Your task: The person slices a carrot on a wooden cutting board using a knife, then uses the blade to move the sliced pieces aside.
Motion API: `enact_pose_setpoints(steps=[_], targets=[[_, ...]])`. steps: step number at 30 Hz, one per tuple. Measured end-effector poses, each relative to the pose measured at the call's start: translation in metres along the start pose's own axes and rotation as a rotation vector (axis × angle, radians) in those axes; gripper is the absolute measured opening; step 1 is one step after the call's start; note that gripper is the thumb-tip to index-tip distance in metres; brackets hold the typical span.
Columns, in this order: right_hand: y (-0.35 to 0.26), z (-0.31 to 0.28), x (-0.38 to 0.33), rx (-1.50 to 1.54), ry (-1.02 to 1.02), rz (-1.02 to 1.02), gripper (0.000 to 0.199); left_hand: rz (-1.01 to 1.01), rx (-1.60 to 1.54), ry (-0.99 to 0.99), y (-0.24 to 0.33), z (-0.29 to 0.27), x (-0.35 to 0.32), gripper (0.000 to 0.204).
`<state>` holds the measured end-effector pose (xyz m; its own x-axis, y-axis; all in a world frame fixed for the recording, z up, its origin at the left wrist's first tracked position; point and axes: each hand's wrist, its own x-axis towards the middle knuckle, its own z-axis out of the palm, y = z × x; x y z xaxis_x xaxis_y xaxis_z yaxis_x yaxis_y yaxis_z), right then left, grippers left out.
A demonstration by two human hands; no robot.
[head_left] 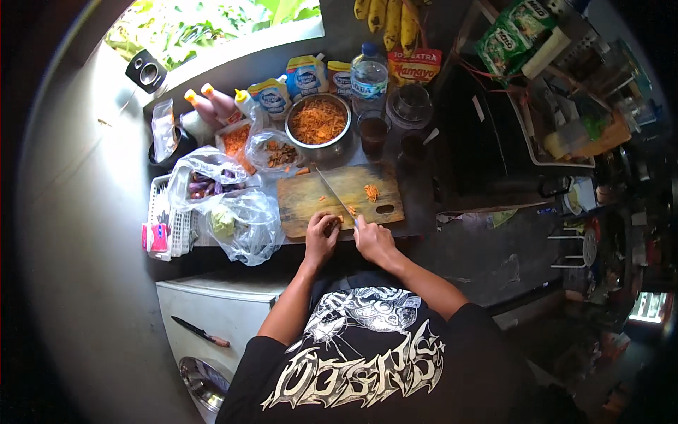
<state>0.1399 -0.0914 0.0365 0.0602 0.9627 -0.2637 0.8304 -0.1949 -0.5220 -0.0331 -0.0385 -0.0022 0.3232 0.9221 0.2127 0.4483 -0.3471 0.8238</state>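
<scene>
A wooden cutting board [296, 194] lies at the counter's near edge. My right hand [376, 239] is closed around the handle of a kitchen knife [333, 189], whose blade slants up and left across the board. At the board's near edge, my left hand [323, 232] has its fingers curled on a small carrot piece [340, 218], close to the blade. Orange carrot shreds [371, 192] sit in a small heap on the right, and a few bits lie by the knife. Past the board's far edge is another carrot piece [303, 171].
Behind the board stand a metal bowl [346, 138] of shredded carrot, a dark drink glass [373, 134] and a water bottle [369, 76]. Plastic bags [258, 219] with vegetables crowd the left, beside a white basket [185, 230]. A second knife [200, 331] rests on a white surface below.
</scene>
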Motion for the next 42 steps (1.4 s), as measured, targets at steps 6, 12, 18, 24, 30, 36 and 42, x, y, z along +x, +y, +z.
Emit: enact_pose_setpoints(steps=[6,12,18,24,30,36,42], targets=[[0.018,-0.020,0.009,0.040,0.103,0.103,0.026,-0.046,0.043,0.005,0.008,0.003,0.003,0.015],[0.019,-0.021,0.015,0.094,0.140,0.145,0.026,-0.031,0.008,-0.054,0.000,0.015,0.025,0.014],[0.007,-0.009,0.012,0.080,0.065,0.111,0.028,0.107,0.018,0.025,0.006,0.025,0.031,0.013],[-0.003,-0.015,0.005,0.087,-0.002,0.134,0.027,0.090,0.035,0.041,0.005,0.023,0.029,0.012],[-0.027,-0.023,-0.007,0.050,-0.039,0.150,0.027,0.085,0.129,0.048,-0.004,0.026,0.032,0.021],[-0.015,-0.001,0.011,-0.047,0.032,0.111,0.025,0.038,0.118,-0.009,-0.001,0.023,0.037,0.022],[-0.020,-0.009,0.011,-0.076,-0.042,0.091,0.026,0.022,0.080,-0.011,-0.006,0.017,0.038,0.017]])
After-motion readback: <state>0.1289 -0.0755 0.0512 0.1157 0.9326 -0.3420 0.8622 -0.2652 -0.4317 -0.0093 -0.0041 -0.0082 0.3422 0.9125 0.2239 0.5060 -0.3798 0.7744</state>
